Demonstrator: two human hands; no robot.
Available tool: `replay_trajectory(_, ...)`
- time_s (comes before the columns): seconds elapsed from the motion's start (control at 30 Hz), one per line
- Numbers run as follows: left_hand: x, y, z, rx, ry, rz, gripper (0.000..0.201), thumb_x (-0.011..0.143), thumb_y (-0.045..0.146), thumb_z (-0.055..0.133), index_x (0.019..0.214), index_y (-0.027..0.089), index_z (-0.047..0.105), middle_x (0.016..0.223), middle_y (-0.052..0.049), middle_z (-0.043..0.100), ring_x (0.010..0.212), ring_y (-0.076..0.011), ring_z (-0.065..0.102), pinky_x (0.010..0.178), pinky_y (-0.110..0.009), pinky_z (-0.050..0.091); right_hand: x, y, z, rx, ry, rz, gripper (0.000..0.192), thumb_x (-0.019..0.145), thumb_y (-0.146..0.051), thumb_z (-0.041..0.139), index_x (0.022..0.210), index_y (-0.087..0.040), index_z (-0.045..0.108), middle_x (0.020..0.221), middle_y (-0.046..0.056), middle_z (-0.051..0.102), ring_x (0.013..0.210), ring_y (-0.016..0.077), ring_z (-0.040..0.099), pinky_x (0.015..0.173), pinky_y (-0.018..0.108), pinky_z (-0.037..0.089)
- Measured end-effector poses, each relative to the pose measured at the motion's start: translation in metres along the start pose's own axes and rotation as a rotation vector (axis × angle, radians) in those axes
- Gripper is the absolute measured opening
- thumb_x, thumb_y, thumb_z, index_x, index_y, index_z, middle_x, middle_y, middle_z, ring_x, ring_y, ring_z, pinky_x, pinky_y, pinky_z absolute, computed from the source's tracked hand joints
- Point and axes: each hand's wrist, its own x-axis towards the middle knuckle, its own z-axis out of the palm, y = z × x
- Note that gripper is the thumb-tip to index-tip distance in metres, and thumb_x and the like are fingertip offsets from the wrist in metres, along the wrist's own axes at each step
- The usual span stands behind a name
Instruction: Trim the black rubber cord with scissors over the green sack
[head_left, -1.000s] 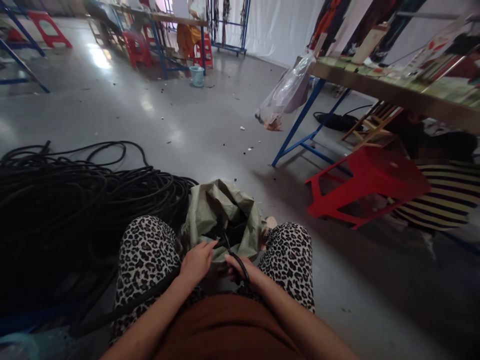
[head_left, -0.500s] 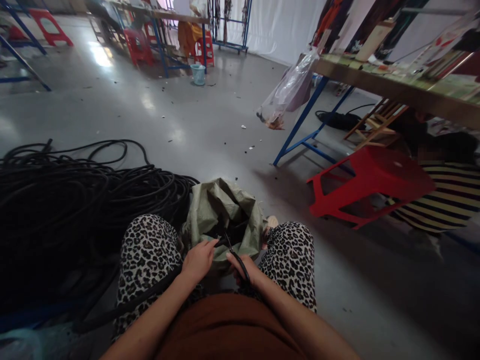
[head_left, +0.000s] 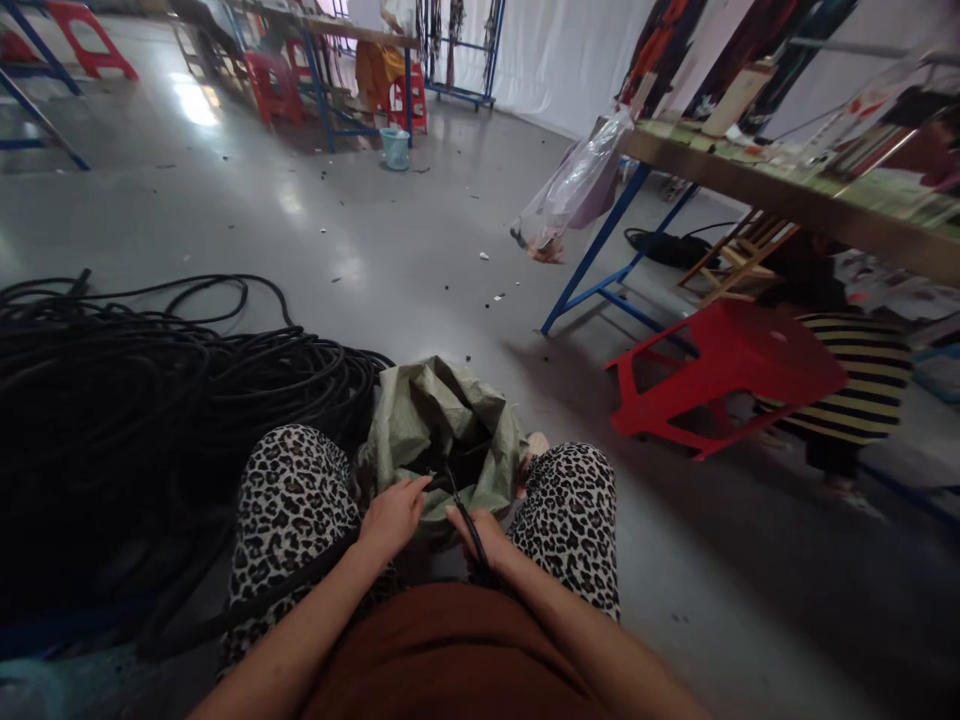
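- Grey floor [head_left: 390, 240], shiny in patches and dotted with small scraps, spreads through a workroom with a white sheet [head_left: 547, 60] hanging along the back.
- Far off at the upper left, a table [head_left: 360, 40] on blue legs has red stools around it, and a light blue bucket [head_left: 394, 150] sits on the floor just beside it.
- To the right, a nearer table [head_left: 750, 178] is cluttered on top; a clear plastic bag [head_left: 566, 190] hangs at its corner.
- Near that table is a red stool [head_left: 772, 345], and behind it another person in a striped top [head_left: 862, 385] bends low.
- On the floor at the left lies a big tangled heap of black cord [head_left: 172, 365].
- Between the wearer's knees, in leopard-print trousers [head_left: 296, 490], a green sack [head_left: 394, 420] stands with its mouth open, dark inside.
- The left hand [head_left: 391, 518] is closed around a thick black cord [head_left: 300, 578], which runs back over the left thigh; its end is above the sack's mouth.
- The right hand [head_left: 484, 540] is wrapped around the dark handles of the scissors [head_left: 463, 515], which point into the sack, close to the cord's end. Whether the blades touch it, I cannot tell.
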Motion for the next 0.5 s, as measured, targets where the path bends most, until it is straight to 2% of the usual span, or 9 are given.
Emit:
replay_trajectory(0.27,0.0035,-0.0024,0.0032,-0.049,0.029,0.000,0.039,0.090,0.025,0.040,0.124,0.026,0.058,0.119,-0.006,0.064,0.107,-0.0179,0.060,0.091,-0.029,0.044,0.0066,0.0073,0.0053,0.124,0.004,0.012,0.056,0.084,-0.065,0.046,0.059,-0.016,0.054,0.040,0.000,0.044,0.033,0.0123,0.047,0.036,0.021,0.034)
replay_trajectory(0.5,0.0056,-0.0042,0.0052,-0.057,0.019,0.004,0.039,0.090,0.026,0.040,0.125,0.026,0.058,0.122,-0.005,0.063,0.107,-0.0181,0.060,0.091,-0.028,0.044,0.0030,0.0045,0.0030,0.154,0.001,0.052,0.049,0.087,-0.057,0.049,0.057,-0.018,0.049,0.038,-0.002,0.042,0.030,0.0113,0.043,0.034,0.021,0.032)
